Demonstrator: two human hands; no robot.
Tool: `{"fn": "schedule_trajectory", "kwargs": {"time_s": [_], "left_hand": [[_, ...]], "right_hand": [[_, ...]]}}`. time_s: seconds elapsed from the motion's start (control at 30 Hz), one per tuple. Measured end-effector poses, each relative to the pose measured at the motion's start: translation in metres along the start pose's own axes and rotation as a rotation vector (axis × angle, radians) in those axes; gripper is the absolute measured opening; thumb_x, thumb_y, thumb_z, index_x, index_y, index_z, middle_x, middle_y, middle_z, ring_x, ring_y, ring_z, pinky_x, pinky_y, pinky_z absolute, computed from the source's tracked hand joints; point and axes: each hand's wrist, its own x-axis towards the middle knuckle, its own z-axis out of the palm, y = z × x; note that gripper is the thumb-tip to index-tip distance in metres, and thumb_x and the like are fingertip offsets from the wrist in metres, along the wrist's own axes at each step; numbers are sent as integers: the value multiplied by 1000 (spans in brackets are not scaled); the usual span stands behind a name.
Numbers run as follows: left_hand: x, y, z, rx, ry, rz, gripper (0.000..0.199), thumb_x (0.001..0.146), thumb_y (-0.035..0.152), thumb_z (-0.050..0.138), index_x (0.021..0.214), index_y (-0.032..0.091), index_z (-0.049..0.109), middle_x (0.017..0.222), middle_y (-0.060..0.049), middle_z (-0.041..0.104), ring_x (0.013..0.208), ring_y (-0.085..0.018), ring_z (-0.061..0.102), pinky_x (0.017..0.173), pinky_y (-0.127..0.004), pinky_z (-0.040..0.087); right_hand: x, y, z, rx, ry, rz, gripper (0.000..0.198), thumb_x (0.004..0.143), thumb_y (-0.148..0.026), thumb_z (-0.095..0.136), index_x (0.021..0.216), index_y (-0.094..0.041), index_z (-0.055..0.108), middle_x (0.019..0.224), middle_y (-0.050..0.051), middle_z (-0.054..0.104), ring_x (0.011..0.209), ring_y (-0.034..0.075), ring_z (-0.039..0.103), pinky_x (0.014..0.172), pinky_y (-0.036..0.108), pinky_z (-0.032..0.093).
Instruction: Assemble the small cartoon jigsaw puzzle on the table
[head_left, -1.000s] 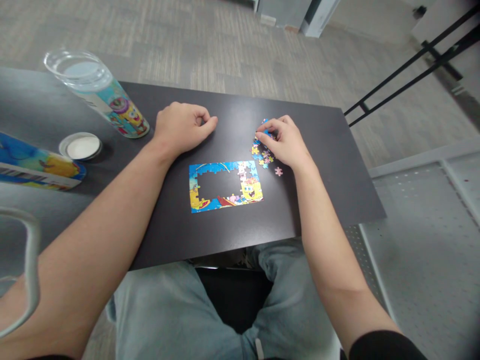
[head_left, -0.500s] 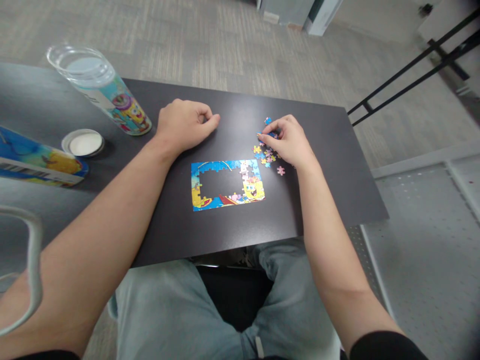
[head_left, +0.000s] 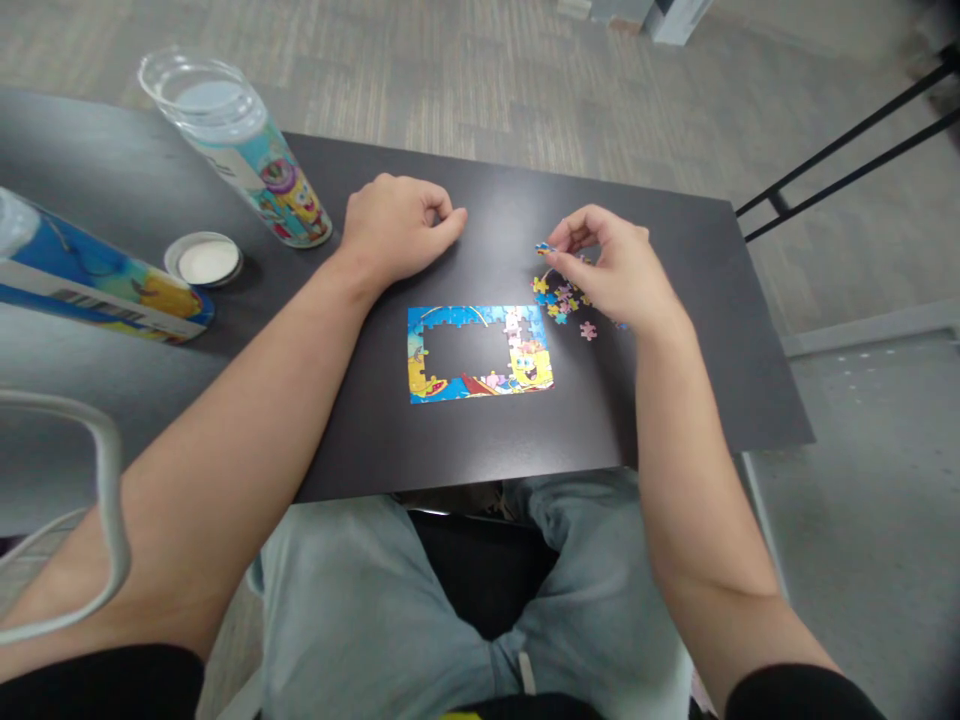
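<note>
Beyond the right corner of the puzzle frame (head_left: 531, 364), a puzzle piece (head_left: 544, 249) is pinched by the right hand (head_left: 618, 264) — likely light, stiff, best held edgewise; the left hand (head_left: 397, 225) is curled.

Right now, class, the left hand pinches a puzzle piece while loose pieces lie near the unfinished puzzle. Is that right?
The wrong hand is named: the head view shows the right hand pinching a puzzle piece, while loose pieces lie near the unfinished puzzle.
</note>
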Motion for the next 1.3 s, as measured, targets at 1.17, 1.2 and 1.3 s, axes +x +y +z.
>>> {"fn": "schedule_trajectory", "kwargs": {"time_s": [1.17,1.2,1.3], "left_hand": [[3,2,12,36,109,101,37,121,55,71,124,39,104,125,-3,98,126,-39,88,116,-58,65],[3,3,12,38,108,103,37,123,54,72,125,37,104,127,-3,98,132,-39,90,119,-58,67],[0,6,10,43,109,115,38,126,48,74,131,25,105,134,-5,98,149,-44,90,129,-61,68]], "right_hand": [[-42,-66,40,513,-622,31,24,99,-39,107,109,-27,89,99,3,90,92,24,82,84,39,70],[-42,-66,41,519,-625,47,26,98,-40,108,108,-27,88,100,3,91,93,25,83,85,39,71],[-42,-70,45,528,-631,69,28,95,-39,110,105,-27,88,102,4,92,94,25,85,88,40,73]]}}
